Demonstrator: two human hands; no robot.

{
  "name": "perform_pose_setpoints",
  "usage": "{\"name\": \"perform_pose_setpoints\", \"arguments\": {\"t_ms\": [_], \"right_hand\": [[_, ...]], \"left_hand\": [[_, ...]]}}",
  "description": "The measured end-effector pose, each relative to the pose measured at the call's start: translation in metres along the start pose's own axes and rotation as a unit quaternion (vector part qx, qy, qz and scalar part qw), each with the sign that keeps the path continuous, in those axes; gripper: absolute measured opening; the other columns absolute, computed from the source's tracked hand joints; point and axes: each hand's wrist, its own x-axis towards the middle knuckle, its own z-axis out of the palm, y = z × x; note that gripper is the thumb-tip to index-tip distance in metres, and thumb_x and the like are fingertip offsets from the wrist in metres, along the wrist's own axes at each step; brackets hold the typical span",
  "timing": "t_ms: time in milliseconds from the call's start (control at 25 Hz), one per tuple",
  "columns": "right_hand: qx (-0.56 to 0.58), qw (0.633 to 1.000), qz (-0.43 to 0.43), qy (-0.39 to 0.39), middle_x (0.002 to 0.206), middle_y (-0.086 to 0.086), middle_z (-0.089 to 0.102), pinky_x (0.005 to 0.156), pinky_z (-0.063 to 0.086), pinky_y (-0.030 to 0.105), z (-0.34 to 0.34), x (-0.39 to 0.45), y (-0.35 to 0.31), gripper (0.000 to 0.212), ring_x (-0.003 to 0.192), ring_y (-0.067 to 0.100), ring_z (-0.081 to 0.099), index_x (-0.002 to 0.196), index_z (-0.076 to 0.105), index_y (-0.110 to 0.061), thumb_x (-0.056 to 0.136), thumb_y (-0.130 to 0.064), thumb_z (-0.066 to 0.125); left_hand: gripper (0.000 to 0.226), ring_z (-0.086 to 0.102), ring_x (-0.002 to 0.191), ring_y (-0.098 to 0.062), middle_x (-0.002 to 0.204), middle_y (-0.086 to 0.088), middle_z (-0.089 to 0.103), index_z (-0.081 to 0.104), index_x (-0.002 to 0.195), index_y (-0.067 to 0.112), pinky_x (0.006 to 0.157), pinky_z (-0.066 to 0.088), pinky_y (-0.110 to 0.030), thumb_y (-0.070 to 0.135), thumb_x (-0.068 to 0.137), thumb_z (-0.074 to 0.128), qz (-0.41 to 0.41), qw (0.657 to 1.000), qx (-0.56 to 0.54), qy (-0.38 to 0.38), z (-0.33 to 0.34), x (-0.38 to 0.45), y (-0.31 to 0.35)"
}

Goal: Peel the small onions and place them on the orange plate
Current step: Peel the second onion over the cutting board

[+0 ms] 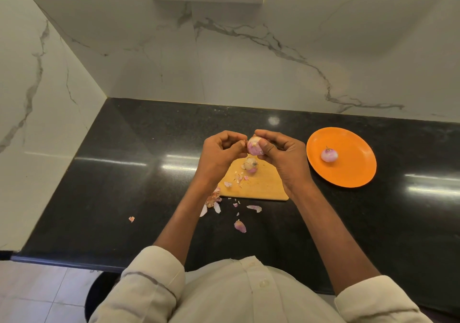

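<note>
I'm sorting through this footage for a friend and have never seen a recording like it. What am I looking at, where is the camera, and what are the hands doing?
There is no machine here. A person wears a wide-angle camera on the head, so the single picture looks forward and down at their own arms.

They stand at a black counter with a marble wall behind. The right hand holds a small onion in the air, its fingers curled round it. The left hand pinches at the side of that onion, apparently pulling off skin.

Below the hands lies a wooden cutting board with another onion, still partly in its skin. Loose peels are scattered on the board and on the counter in front of it.

To the right sits an orange plate with one peeled onion on it.
</note>
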Motion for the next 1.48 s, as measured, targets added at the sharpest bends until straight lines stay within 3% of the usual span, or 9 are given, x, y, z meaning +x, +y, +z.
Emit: {"name": "perform_pose_setpoints", "arguments": {"t_ms": [160,400,560,720,840,1080,1280,1480], "right_hand": [[0.014,1.0,-0.002,0.009,0.118,0.0,0.078,0.089,0.064,0.039,0.004,-0.001,0.002,0.025,0.114,0.019,0.073,0.117,0.079,-0.021,0.097,-0.008,0.072],[-0.031,0.999,-0.011,0.019,0.114,-0.005,0.078,0.086,0.065,0.035,0.001,-0.002,0.002,0.025,0.11,0.014,0.073,0.116,0.08,-0.023,0.096,-0.01,0.075],[-0.036,0.999,-0.008,0.022,0.112,-0.003,0.078,0.08,0.065,0.031,0.003,-0.002,0.0,0.024,0.105,0.013,0.075,0.116,0.08,-0.02,0.095,-0.009,0.075],[-0.028,0.999,0.004,0.03,0.111,-0.003,0.079,0.077,0.064,0.027,0.004,-0.003,0.001,0.025,0.102,0.012,0.076,0.116,0.08,-0.019,0.095,-0.007,0.074],[-0.003,0.999,0.017,0.028,0.111,-0.001,0.079,0.077,0.064,0.027,0.005,-0.004,0.002,0.026,0.102,0.012,0.076,0.119,0.079,-0.015,0.096,-0.005,0.072],[0.048,0.996,0.039,0.061,0.113,-0.001,0.078,0.081,0.065,0.032,0.002,0.0,-0.003,0.022,0.105,0.018,0.076,0.115,0.078,-0.019,0.097,-0.008,0.07],[0.039,0.997,0.038,0.061,0.112,0.001,0.079,0.08,0.065,0.03,0.004,-0.001,-0.003,0.023,0.103,0.016,0.077,0.116,0.078,-0.017,0.096,-0.007,0.072],[0.017,0.997,0.022,0.071,0.113,0.0,0.079,0.08,0.065,0.031,0.006,-0.003,0.001,0.024,0.104,0.015,0.076,0.115,0.079,-0.019,0.095,-0.006,0.075]], "left_hand": [[0.031,0.08,0.103,-0.026,0.11,-0.01,0.082,0.073,0.127,0.005,0.092,0.066,-0.038,0.018,0.099,0.076,-0.037,0.997,-0.035,-0.056,-0.004,-0.005,0.001],[0.026,0.082,0.091,-0.026,0.1,-0.011,0.083,0.076,0.12,0.003,0.086,0.067,-0.04,0.019,0.099,0.075,-0.003,0.997,0.029,-0.075,0.001,-0.007,0.002],[0.023,0.081,0.075,-0.015,0.086,-0.003,0.082,0.08,0.107,0.007,0.078,0.069,-0.043,0.027,0.096,0.082,0.027,0.99,0.139,-0.004,0.016,-0.007,0.001],[0.02,0.079,0.068,-0.01,0.078,0.0,0.08,0.082,0.099,0.009,0.074,0.069,-0.044,0.029,0.093,0.084,0.032,0.984,0.168,0.044,0.026,-0.007,-0.001],[0.019,0.079,0.066,-0.014,0.076,-0.003,0.079,0.081,0.096,0.006,0.072,0.069,-0.042,0.024,0.092,0.085,0.031,0.987,0.147,0.059,0.027,-0.007,0.001],[0.022,0.082,0.087,-0.027,0.096,-0.015,0.082,0.075,0.12,0.001,0.081,0.068,-0.037,0.015,0.106,0.065,-0.029,0.999,0.01,-0.018,0.011,-0.002,0.005],[0.024,0.082,0.089,-0.03,0.098,-0.015,0.082,0.075,0.119,-0.001,0.082,0.068,-0.036,0.012,0.098,0.076,-0.023,0.999,-0.025,-0.028,0.011,-0.006,0.005],[0.026,0.081,0.091,-0.03,0.098,-0.02,0.08,0.074,0.11,-0.003,0.085,0.067,-0.037,0.011,0.09,0.085,-0.099,0.992,-0.075,0.006,0.019,-0.008,0.008]]}}
